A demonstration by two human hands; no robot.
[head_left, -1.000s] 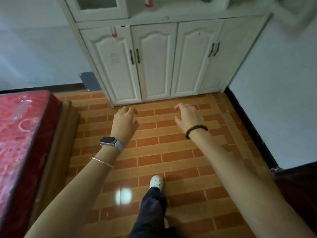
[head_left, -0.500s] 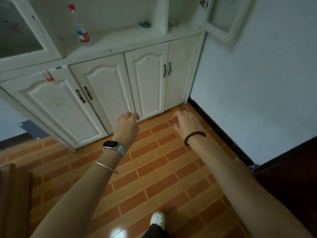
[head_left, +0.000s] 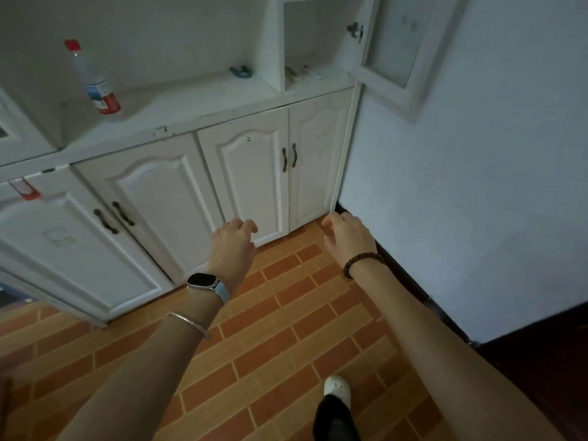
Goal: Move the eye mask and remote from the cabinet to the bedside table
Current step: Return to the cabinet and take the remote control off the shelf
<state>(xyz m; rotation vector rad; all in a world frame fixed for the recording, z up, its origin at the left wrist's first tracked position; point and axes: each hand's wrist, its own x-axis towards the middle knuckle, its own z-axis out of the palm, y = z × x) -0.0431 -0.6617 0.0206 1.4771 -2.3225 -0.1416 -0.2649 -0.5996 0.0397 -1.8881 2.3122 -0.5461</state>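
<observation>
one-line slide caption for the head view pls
Both hands, left and right, empty and outstretched toward the white cabinet, whose open compartment holds small items.

Both forearms are extended forward and bare, palms down, roughly level with each other and well apart. The left hand (head_left: 234, 246) is empty, fingers loosely curled downward, with a smartwatch (head_left: 208, 284) at the wrist and a thin metal bangle (head_left: 190, 323) further up the forearm; the right hand (head_left: 348, 235) is likewise empty, fingers slightly spread and curled, with a dark beaded bracelet (head_left: 361, 262) at the wrist. One leg in dark trousers (head_left: 335, 420) ends in a white shoe (head_left: 337, 387) at the lower edge, apparently stepping forward, though wide-angle distortion leaves this uncertain.
</observation>
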